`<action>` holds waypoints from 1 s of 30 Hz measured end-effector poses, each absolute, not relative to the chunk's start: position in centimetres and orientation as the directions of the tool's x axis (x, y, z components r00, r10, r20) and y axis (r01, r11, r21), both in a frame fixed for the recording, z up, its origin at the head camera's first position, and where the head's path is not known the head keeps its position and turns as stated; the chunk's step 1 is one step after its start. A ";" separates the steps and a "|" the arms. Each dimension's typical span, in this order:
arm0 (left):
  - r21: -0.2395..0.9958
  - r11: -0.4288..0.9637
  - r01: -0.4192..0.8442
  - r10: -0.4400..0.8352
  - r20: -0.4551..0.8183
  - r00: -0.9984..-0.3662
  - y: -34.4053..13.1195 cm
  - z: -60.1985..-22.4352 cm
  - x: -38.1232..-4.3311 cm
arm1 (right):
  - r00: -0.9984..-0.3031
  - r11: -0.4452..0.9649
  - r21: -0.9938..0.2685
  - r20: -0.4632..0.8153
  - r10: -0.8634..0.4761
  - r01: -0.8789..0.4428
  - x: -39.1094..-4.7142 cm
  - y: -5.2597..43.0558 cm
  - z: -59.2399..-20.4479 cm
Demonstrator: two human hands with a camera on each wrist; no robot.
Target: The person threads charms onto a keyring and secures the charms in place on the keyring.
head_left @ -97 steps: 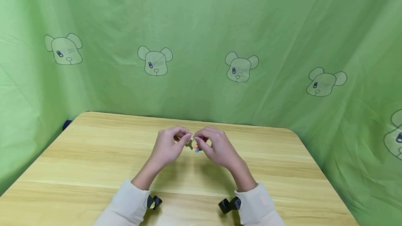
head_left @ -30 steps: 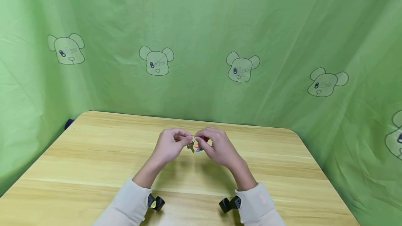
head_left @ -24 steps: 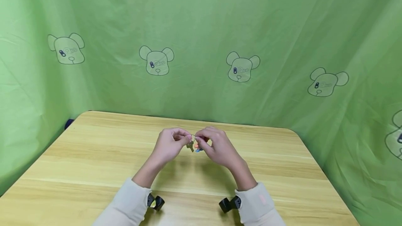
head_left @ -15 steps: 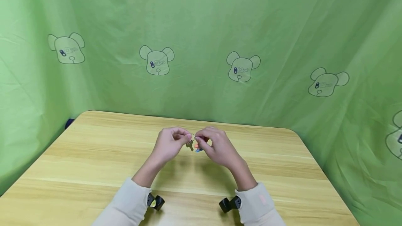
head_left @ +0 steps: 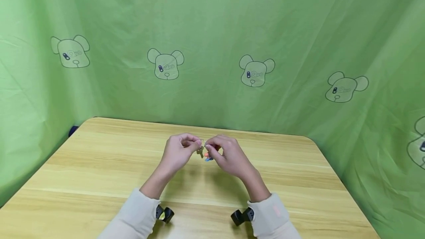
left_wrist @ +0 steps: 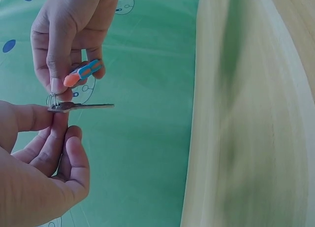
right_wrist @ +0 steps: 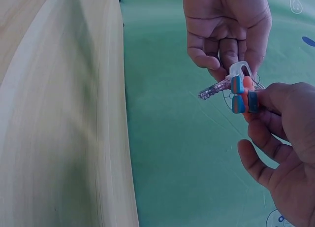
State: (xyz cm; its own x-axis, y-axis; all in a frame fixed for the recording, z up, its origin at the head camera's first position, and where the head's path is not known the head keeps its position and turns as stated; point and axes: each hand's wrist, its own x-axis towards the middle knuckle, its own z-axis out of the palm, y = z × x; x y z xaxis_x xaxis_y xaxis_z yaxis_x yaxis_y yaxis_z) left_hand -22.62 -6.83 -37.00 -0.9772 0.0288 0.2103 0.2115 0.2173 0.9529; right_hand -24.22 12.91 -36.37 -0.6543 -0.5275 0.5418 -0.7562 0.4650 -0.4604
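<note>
My left hand (head_left: 177,152) pinches the bow of a metal key (left_wrist: 93,106) between thumb and finger, and the key's blade sticks out free. Opposite it, fingertips almost meeting, my right hand (head_left: 229,154) pinches a thin wire key ring (left_wrist: 51,100) that runs through the key's bow. Beside the right fingers hangs a small orange and blue charm (right_wrist: 238,101), which overlaps the key bow in the right wrist view. Both hands are raised above the table, near its far side. The right fingers hide part of the ring.
The wood-grain table (head_left: 99,169) has rounded far corners. Green cloth (head_left: 206,17) with printed bear heads hangs behind it and along both sides. Black wrist cameras (head_left: 165,215) sit at the sleeve cuffs (head_left: 270,211).
Both hands keep their grips with only small shifts. Between the fingertips the ring has turned a little, and the key hangs slightly higher and further left than a second ago.
</note>
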 end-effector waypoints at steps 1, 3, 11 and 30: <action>0.955 0.215 0.205 0.037 0.202 -0.979 -6.9 -37.0 -22.6 | -0.657 0.466 -0.464 0.542 -0.524 -0.754 -24.2 12.9 -36.4; 0.957 0.213 0.195 0.055 0.188 -0.981 -6.9 -37.0 -22.6 | -0.664 0.471 -0.468 0.538 -0.519 -0.748 -24.3 12.9 -36.5; 0.953 0.220 0.209 0.110 0.189 -0.976 -6.9 -37.0 -22.6 | -0.679 0.486 -0.475 0.532 -0.506 -0.733 -24.4 13.0 -36.6; 0.934 0.267 0.239 0.070 0.228 -0.971 -6.8 -37.0 -22.6 | -0.656 0.458 -0.471 0.532 -0.535 -0.754 -24.3 13.0 -36.5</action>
